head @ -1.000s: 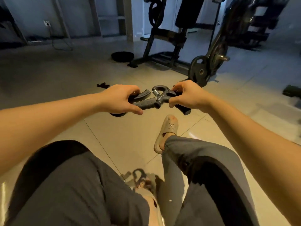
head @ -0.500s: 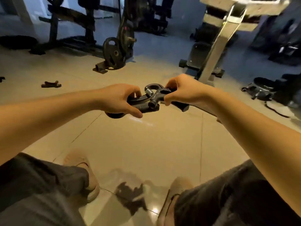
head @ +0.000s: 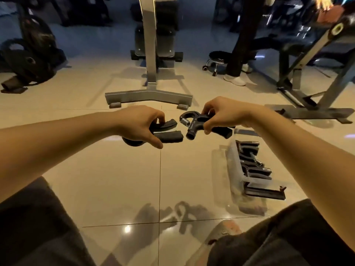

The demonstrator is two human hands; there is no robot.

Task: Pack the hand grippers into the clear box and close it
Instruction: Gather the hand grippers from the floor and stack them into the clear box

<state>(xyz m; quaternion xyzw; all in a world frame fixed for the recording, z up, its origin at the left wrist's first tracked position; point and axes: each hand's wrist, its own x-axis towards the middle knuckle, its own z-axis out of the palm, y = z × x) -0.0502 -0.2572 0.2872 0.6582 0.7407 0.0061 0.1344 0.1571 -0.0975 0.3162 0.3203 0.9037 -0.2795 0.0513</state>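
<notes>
Nearest, by the right knee on the tiled floor: clear box [head: 233, 164], packed with a row of black hand grippers [head: 253, 170]. Farther out, above the floor: left hand [head: 138, 123] curled round a foam-handled gripper [head: 169, 138]. Just beside it, right hand [head: 224, 114] pinching a spring gripper [head: 194, 124], printing on its neck too small to read. Beyond, grey bench stand [head: 149, 95].

the first hand gripper [head: 169, 138] sits in the left hand [head: 138, 123], the second hand gripper [head: 194, 124] in the right hand [head: 224, 114], side by side and just apart above the floor [head: 115, 179]. the clear box [head: 233, 164] lies on the floor under the right forearm, with more grippers [head: 249, 148] inside. a bench stand [head: 149, 95] is behind the hands, weight plates [head: 28, 60] far left.
</notes>
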